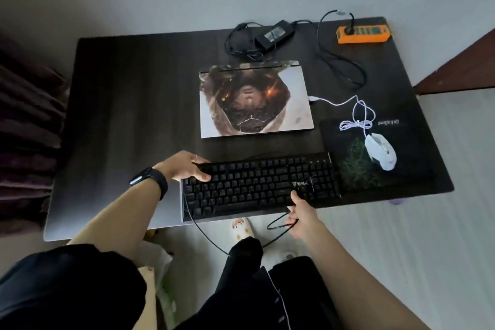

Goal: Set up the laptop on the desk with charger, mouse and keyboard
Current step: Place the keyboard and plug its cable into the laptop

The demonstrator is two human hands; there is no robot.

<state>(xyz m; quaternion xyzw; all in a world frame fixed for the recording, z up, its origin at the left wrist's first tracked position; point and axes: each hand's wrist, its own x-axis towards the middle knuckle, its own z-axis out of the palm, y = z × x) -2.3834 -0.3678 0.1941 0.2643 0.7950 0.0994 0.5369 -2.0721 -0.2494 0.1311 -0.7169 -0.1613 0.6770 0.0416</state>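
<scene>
A closed laptop (254, 100) with a picture on its lid lies mid-desk. In front of it sits a black keyboard (259, 185), partly over the desk's near edge. My left hand (187, 166) grips the keyboard's far left corner. My right hand (301, 213) is at the keyboard's near right edge and holds a loop of its black cable (278, 222). A white mouse (380, 151) rests on a dark mouse pad (356, 169); its white cable (353, 112) runs to the laptop's right side. The black charger brick (276, 33) lies behind the laptop.
An orange power strip (363, 33) sits at the dark desk's (128, 104) far right corner with a black plug in it. The keyboard cable hangs below the desk edge past my legs. A dark cushion stack (26, 128) is to the left.
</scene>
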